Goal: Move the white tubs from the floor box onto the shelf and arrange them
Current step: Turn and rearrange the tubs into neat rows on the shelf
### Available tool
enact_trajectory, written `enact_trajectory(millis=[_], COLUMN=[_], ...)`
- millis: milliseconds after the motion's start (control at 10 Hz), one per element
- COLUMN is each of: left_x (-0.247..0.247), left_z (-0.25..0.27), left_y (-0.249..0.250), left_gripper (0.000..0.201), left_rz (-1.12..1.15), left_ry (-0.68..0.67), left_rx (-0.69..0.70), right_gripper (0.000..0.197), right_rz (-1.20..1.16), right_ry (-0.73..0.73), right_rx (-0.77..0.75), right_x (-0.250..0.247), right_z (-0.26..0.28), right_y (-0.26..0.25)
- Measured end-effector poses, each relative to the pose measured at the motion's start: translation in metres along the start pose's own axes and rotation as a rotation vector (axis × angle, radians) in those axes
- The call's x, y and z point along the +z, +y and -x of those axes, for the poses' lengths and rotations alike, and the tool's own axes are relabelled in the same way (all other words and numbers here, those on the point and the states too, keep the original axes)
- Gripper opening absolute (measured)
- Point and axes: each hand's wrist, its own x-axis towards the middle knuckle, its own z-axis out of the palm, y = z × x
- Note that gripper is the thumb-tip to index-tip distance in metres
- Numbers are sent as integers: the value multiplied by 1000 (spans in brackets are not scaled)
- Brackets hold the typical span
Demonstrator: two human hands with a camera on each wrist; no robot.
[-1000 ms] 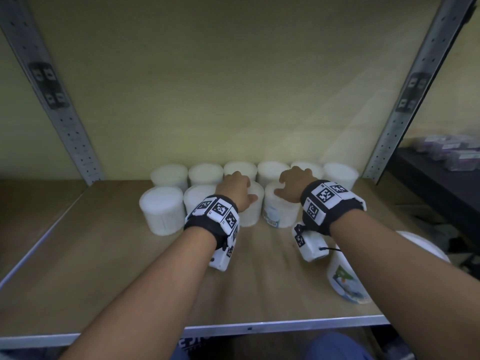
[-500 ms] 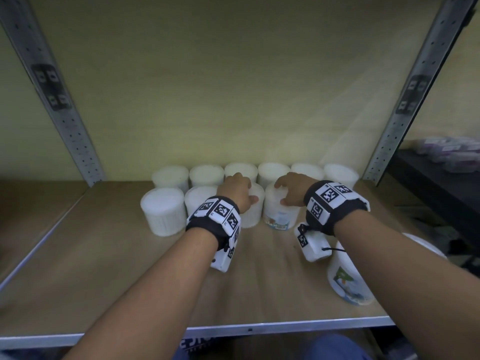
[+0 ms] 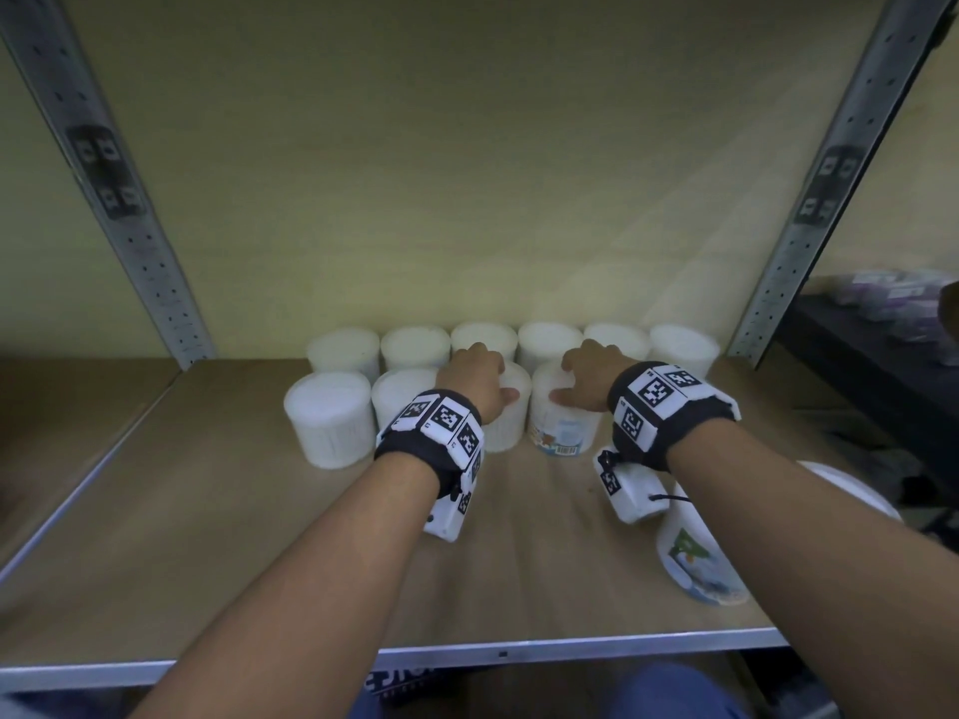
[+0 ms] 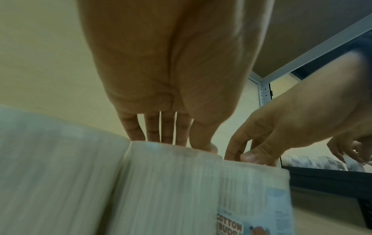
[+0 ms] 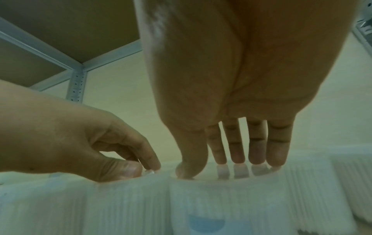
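Note:
Six white tubs (image 3: 418, 347) line the back of the wooden shelf (image 3: 218, 537), and a front row stands before them. My left hand (image 3: 475, 378) rests on top of the third front tub (image 3: 506, 430), its straight fingers (image 4: 167, 132) and thumb touching the lid. My right hand (image 3: 584, 376) sits on the neighbouring tub (image 3: 563, 430), whose blue label and barcode face me; the fingertips (image 5: 237, 157) and thumb touch its lid. Another labelled tub (image 3: 695, 560) lies near the shelf's front right, partly hidden under my right forearm.
Two more front-row tubs (image 3: 329, 425) stand to the left of my hands. Perforated metal posts (image 3: 140, 241) frame the bay on both sides, and a metal lip (image 3: 571, 648) runs along the shelf's front edge. A dark side shelf (image 3: 856, 365) with small packages is at the right.
The tub under my right hand has turned, so its label and barcode now face the front. My left hand has stayed on its tub.

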Motion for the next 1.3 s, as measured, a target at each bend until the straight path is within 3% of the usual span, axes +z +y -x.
enact_trajectory(millis=[300,400,600,1000,1300], left_x=[3,3,3,4,4], left_z=[-1,-1,-1,0,1], left_y=[-1,-1,-1,-1,-1], left_gripper=[50,50,50,49,49], left_rz=[-5,-6,-6,-17,-6], left_ry=[3,6,6,6,0], left_rx=[3,6,8,11,10], right_gripper=[62,62,67,62,66], right_rz=[-125,-191,-32,-113,-15], right_ry=[-103,-83,-38,-116,-47], right_rx=[-99,-66,17,-69,1], right_x=[-9,-13,-6,-11,-8], right_z=[-1,-1,-1,0,0], right_y=[7,6,0,5,2])
